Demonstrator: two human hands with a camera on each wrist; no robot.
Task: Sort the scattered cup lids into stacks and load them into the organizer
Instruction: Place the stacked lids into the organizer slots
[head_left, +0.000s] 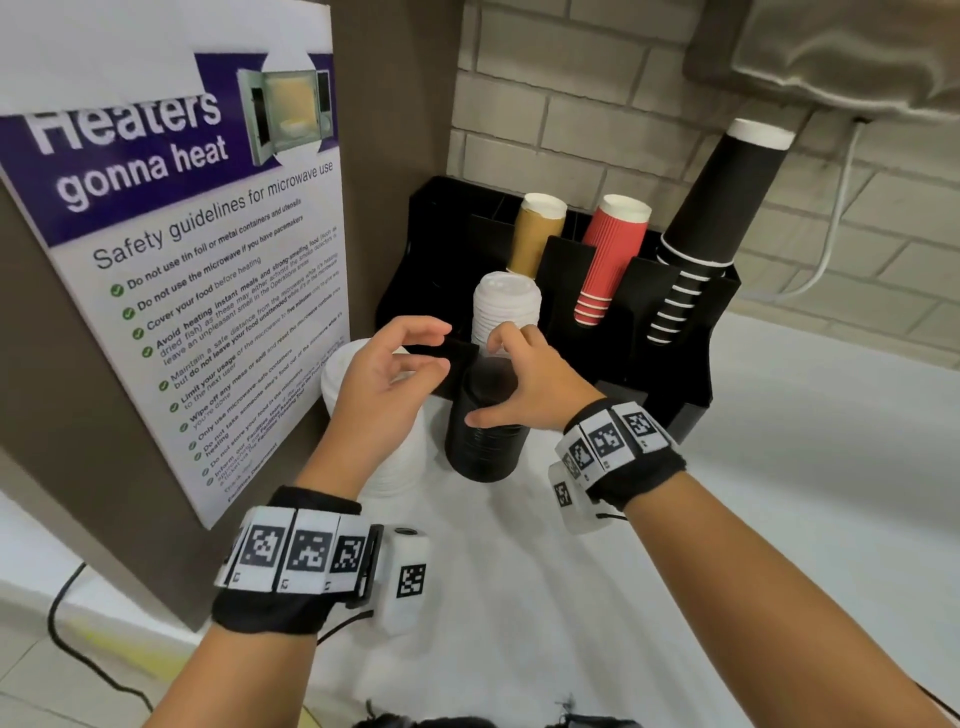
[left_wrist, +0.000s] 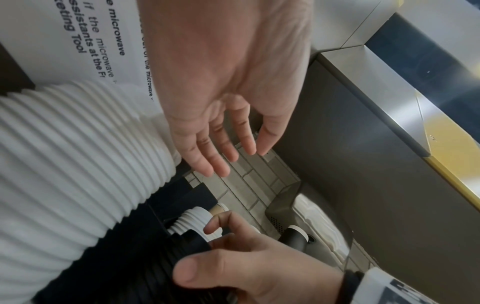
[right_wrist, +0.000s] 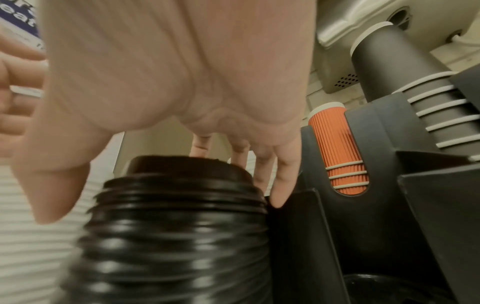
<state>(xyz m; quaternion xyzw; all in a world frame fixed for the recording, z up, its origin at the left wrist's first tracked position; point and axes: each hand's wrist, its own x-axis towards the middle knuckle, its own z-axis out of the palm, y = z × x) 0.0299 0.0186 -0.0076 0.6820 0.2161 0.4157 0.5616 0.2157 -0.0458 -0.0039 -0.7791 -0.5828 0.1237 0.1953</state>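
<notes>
Black lid stack (head_left: 485, 431): on counter, just in front of organizer (head_left: 670, 332); right hand (head_left: 524, 387) spread over its top, grasp unclear; left hand (head_left: 387, 374) relaxed, empty. Risk: tall stack topples if lifted by upper lids only

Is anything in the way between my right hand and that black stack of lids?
Nothing visible: the right hand is spread just over the black lid stack, fingers behind it, thumb in front, not clearly gripping.

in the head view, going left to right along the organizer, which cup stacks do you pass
brown cups → red cups → black cups, all standing tilted in the black organizer.
</notes>
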